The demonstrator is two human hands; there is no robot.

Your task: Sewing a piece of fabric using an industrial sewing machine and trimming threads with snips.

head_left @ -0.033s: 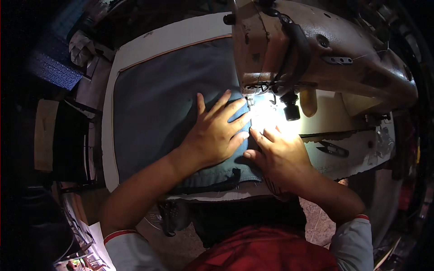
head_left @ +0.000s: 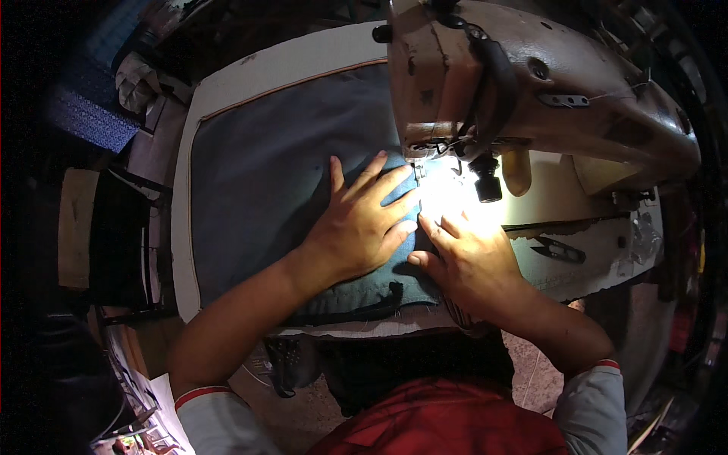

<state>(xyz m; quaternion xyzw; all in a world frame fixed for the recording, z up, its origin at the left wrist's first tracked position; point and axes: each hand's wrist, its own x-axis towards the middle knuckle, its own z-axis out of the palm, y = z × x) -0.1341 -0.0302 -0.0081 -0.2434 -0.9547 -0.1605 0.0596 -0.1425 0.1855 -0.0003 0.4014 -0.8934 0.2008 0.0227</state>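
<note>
The flat piece of dark blue-grey denim-like cloth (head_left: 280, 174) is lying spread over the white sewing table (head_left: 227, 83), and its right edge is reaching under the head of the old beige metal sewing machine (head_left: 531, 83), in the bright spot of lamp light near the needle. The left hand (head_left: 360, 224) is resting palm down on this cloth with the fingers (head_left: 379, 176) spread wide and flat, pressing the fabric against the table; it is not gripping anything. The right hand (head_left: 470, 262) is lying just beside the left one, touching the cloth edge in the bright light, with its fingers bent a little and pointing toward the needle area; it is pressing down too and is not closing around anything that I can see. A dark seam or band (head_left: 364, 303) is running along the near edge of the cloth, close to the table's front edge. On the table to the right of the right hand, a small dark pair of thread snips (head_left: 557, 249) is lying apart from both hands. A small black round knob (head_left: 487, 186) is hanging under the machine head, just above the right hand. The person is wearing a red garment (head_left: 447, 421) with grey sleeves (head_left: 599, 413).
</note>
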